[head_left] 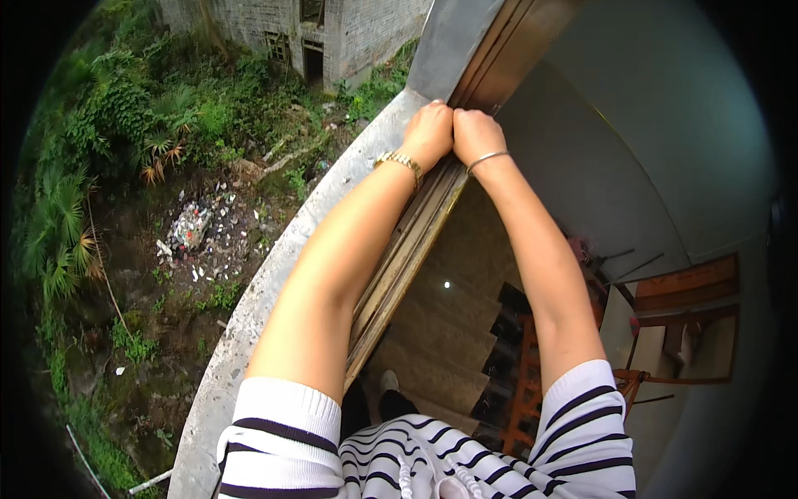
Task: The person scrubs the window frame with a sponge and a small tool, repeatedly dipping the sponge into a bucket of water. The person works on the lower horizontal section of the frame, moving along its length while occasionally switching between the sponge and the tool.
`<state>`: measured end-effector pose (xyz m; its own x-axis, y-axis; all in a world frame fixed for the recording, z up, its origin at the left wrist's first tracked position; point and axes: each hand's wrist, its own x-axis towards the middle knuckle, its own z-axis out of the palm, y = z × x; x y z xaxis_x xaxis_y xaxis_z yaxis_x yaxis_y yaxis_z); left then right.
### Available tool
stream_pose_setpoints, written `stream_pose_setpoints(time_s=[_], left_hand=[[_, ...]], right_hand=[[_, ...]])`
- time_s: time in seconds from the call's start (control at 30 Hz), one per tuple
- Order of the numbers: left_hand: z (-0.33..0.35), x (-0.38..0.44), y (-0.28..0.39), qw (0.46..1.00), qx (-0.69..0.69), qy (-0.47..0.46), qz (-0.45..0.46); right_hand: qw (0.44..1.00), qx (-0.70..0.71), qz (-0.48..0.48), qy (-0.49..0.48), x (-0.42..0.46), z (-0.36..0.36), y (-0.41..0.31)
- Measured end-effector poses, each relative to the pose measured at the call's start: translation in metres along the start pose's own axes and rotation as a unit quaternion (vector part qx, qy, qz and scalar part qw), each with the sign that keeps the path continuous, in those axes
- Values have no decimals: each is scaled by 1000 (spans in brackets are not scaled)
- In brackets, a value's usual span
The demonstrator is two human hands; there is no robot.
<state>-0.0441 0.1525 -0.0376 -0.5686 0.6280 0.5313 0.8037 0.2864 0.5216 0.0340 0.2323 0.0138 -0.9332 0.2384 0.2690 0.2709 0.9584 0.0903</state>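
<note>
My left hand [429, 132] and my right hand [479, 134] are curled into fists side by side, knuckles nearly touching. Both rest at the far end of a window track [405, 262], where it meets an upright brown window frame [499, 53]. The fingers point away from me, so whatever they might hold is hidden. A gold-coloured metal watch band [400, 163] circles the left wrist, and a thin bangle [488, 161] the right. Left of the track runs a rough concrete sill [293, 234], speckled with dirt.
Beyond the sill, the ground drops to a rubbish pile [192, 226], green plants [187, 106] and a grey brick building [374, 37]. Indoors, stairs [505, 349] descend beside an orange-brown railing [525, 380]. A wood-framed opening [686, 343] is at right.
</note>
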Motion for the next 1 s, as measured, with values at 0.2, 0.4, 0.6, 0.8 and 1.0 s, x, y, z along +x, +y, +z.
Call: stream_pose_setpoints(time_s=[0.2, 0.4, 0.6, 0.8, 1.0], left_hand=[[-7, -11, 11, 999, 39, -17, -18], [-65, -77, 21, 994, 44, -92, 39], [-198, -214, 60, 967, -8, -226, -119], [-302, -366, 122, 935, 46, -199, -288], [-346, -481, 208, 871, 300, -107, -375]], right_hand=[[998, 15, -19, -57, 1, -5, 4], [985, 31, -137, -102, -41, -31, -30], [882, 187, -377, -210, -98, -88, -111], [707, 359, -509, -336, -167, -94, -218], [654, 364, -611, -258, -261, -119, -336]])
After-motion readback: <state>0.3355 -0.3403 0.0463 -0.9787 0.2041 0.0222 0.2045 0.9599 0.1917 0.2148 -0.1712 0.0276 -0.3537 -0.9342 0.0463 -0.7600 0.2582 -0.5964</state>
